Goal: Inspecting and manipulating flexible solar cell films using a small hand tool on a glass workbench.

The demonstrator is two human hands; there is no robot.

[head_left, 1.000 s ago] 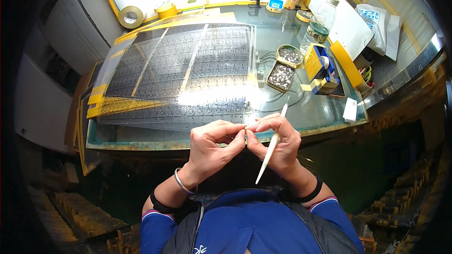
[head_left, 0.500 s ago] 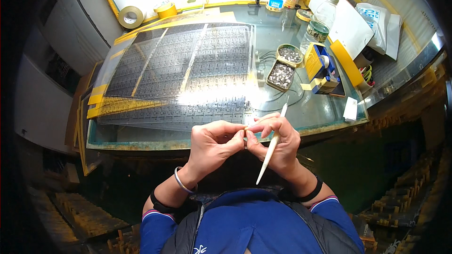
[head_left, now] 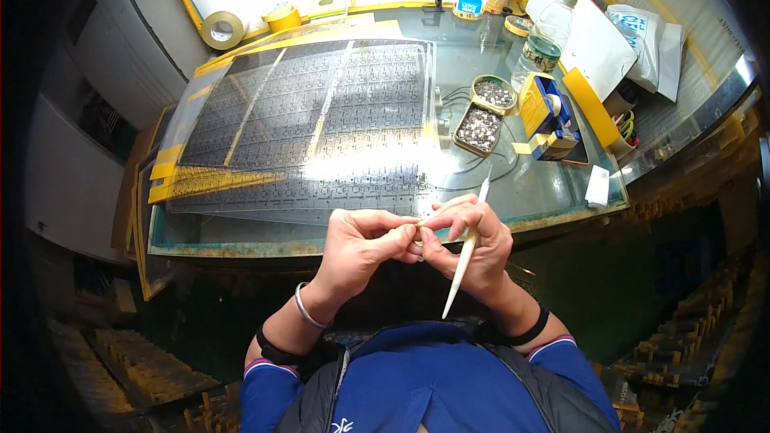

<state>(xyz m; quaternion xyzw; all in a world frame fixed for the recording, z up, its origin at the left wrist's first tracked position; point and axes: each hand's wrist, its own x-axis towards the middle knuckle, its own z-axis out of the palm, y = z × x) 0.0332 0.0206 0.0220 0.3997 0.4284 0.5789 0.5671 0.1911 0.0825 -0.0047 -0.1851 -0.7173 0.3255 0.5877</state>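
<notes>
My left hand [head_left: 361, 250] is closed in a pinch, its thumb and index fingertips pressed together at the table's front edge. Right against them are the fingertips of my right hand [head_left: 472, 242]. Between the fingertips there seems to be something tiny and pale, too small to name. A slim white pen-shaped tool [head_left: 459, 273] lies held across my right hand. Its thin tip points away from me and its tapered end towards me. Beyond my hands, a clear sheet with a dark printed circuit pattern [head_left: 281, 124] covers the left of the glass table [head_left: 513, 180].
Two small tins of silvery bits, a square one [head_left: 480, 130] and a round one [head_left: 493, 92], stand right of the sheet. Beside them are a blue tape dispenser [head_left: 553, 116] and a clear bottle [head_left: 548, 36]. Tape rolls [head_left: 223, 30] sit at the back left.
The white tool has tilted a little, its near end shifting slightly right and towards me. The fingers of my right hand have curled slightly; both hands stay together in the same place.
</notes>
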